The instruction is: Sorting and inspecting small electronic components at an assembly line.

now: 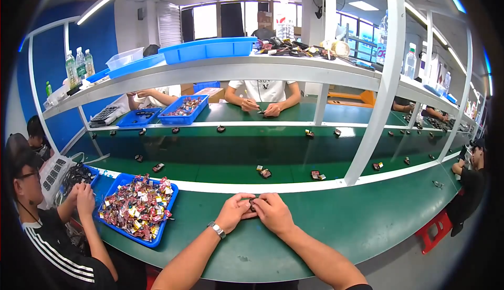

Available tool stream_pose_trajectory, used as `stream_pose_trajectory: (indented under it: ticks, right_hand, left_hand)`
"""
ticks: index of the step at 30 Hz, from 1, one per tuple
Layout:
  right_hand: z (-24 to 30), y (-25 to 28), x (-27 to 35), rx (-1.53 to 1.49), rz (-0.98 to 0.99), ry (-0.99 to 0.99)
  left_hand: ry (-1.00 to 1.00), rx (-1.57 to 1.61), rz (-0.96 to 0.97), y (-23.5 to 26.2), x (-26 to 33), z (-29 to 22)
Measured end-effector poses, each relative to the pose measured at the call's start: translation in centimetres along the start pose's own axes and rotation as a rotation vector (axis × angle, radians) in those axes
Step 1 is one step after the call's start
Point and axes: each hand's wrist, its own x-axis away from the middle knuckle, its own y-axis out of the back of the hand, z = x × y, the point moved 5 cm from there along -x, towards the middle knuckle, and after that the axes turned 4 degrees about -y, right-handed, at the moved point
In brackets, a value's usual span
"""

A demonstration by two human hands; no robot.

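Observation:
My left hand [234, 212] and my right hand [273, 214] meet over the green bench top [367, 221], fingertips pinched together on a small dark part [253, 204] held between them. A wristwatch [217, 230] sits on my left wrist. To my left stands a blue tray [122, 179] heaped with several small dark and coloured parts [137, 207]. Beyond my hands, similar small parts [264, 172] lie on the green conveyor belt [220, 156].
A person in a black shirt [58, 237] works at my left beside the tray. Across the belt another person's hands [261, 107] work near blue trays [184, 109]. White shelf posts [374, 127] rise from the bench. A red stool [436, 229] stands at right.

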Motion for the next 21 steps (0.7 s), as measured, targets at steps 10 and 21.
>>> stream_pose_trajectory:
  ticks: [10,21]
  right_hand:
    - [0.1,-0.3,0.0,0.021,-0.008,-0.006]
    - [-3.3,-1.6,0.8,-0.536,0.155,-0.566]
  left_hand:
    - [0.011,-0.049,-0.057,0.1,-0.1,0.1]
    - [-0.106,-0.293,-0.096,0.0,-0.3,0.6]
